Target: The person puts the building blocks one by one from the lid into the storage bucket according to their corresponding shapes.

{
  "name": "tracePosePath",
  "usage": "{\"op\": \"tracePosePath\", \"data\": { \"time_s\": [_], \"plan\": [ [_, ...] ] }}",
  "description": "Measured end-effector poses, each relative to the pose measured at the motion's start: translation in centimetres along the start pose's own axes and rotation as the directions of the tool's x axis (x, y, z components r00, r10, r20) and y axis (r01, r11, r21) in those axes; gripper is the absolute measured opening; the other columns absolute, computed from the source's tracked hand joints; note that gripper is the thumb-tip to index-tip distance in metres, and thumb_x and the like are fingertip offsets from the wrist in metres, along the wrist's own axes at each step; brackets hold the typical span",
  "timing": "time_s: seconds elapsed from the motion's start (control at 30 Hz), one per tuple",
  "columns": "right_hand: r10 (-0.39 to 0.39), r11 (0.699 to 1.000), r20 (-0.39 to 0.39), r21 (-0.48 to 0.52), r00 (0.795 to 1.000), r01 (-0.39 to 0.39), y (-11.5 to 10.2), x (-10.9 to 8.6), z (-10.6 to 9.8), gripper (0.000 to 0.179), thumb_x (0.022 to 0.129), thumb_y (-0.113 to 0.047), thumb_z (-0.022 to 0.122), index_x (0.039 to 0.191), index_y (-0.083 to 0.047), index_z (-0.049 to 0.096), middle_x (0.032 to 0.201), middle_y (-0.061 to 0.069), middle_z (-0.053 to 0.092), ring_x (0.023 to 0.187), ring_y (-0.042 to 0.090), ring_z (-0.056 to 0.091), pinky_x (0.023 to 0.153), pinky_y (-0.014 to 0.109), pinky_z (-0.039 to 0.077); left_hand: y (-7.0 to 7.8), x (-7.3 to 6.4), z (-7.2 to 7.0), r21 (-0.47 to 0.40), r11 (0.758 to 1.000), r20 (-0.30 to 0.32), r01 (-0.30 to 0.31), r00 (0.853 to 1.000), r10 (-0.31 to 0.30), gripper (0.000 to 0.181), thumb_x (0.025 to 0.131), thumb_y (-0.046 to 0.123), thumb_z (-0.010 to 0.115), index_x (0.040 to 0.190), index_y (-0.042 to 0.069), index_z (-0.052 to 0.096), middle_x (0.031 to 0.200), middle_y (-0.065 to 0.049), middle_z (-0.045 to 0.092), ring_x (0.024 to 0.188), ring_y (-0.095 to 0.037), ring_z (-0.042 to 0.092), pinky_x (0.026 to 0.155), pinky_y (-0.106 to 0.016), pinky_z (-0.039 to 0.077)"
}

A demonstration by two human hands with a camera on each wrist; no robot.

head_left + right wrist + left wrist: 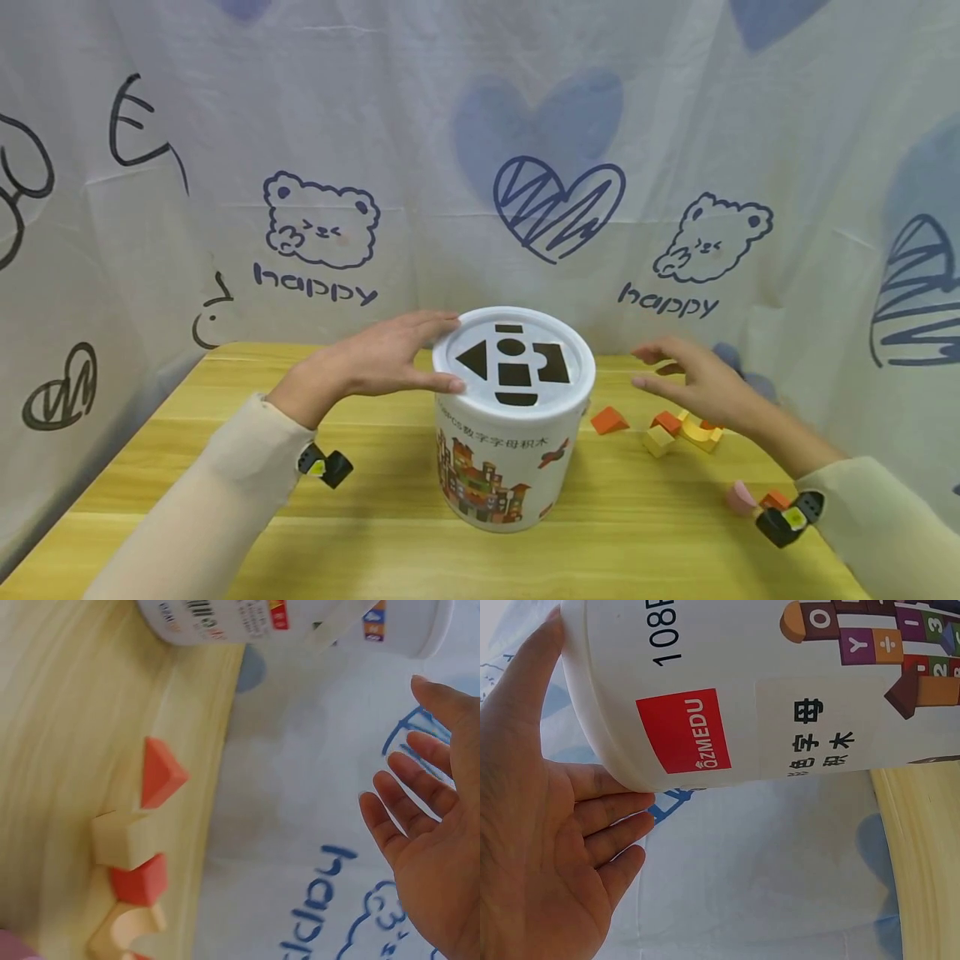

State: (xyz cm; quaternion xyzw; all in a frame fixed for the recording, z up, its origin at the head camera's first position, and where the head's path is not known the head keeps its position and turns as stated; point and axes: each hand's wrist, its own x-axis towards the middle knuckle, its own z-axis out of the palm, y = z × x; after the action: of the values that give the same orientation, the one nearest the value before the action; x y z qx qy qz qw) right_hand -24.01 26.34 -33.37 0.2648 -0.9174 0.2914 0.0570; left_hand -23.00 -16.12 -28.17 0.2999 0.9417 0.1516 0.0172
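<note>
A pink block (740, 498) lies near me on the wooden table (360, 550), by my right wrist. The white bucket (487, 475) stands upright mid-table, my left hand (382, 354) at its lid (515, 360), thumb and fingers spread and fairly straight, touching the rim. My right hand (697, 379), fingers loosely parted and holding nothing, hangs apart from the bucket, above red blocks (609, 420) and yellow blocks (659, 442). Behind hangs a printed cloth (450, 275).

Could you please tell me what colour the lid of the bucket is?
The lid is white with dark shapes; it shows best in the head view.
</note>
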Motion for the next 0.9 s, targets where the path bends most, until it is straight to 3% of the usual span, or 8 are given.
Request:
{"op": "tracePosePath", "data": {
  "time_s": [0.17, 0.43, 0.9],
  "plan": [
    [0.021, 0.999, -0.021, -0.036, 1.0, -0.022, 1.8, -1.5, 0.8, 0.049, 0.094, -0.035, 0.067, 0.13, -0.004, 0.058, 0.127, 0.012, 0.062, 0.11, 0.031, 0.06, 0.092, 0.05, 0.053, 0.0, 0.0, 0.0, -0.002, 1.0, 0.006, 0.002, 1.0, -0.002, 0.103, 0.078, 0.082, 0.052, 0.155, 0.016, 0.03, 0.16, -0.003, 0.023, 0.145, -0.028, 0.022, 0.114, -0.058, 0.022],
    [0.03, 1.0, -0.004, -0.005, 1.0, -0.03, 4.4, -3.3, 2.0, 0.043, 0.094, -0.026, 0.069, 0.127, -0.001, 0.06, 0.123, 0.017, 0.062, 0.105, 0.032, 0.062, 0.087, 0.049, 0.055, 0.0, 0.1, 0.0, 0.009, 1.0, 0.007, 0.008, 1.0, -0.008, 0.103, 0.078, 0.082, 0.052, 0.155, 0.017, 0.03, 0.16, -0.003, 0.024, 0.145, -0.028, 0.023, 0.114, -0.058, 0.022],
    [0.076, 0.994, 0.028, -0.086, 0.997, -0.074, 7.9, -4.7, 4.4, 0.047, 0.088, -0.028, 0.075, 0.122, 0.002, 0.062, 0.113, 0.015, 0.064, 0.098, 0.031, 0.063, 0.079, 0.045, 0.058, 0.0, 0.0, 0.1, -0.005, 1.0, 0.005, 0.01, 1.0, -0.01, 0.105, 0.077, 0.082, 0.052, 0.155, 0.018, 0.028, 0.16, -0.004, 0.023, 0.145, -0.029, 0.024, 0.114, -0.059, 0.023]
  ]
}}
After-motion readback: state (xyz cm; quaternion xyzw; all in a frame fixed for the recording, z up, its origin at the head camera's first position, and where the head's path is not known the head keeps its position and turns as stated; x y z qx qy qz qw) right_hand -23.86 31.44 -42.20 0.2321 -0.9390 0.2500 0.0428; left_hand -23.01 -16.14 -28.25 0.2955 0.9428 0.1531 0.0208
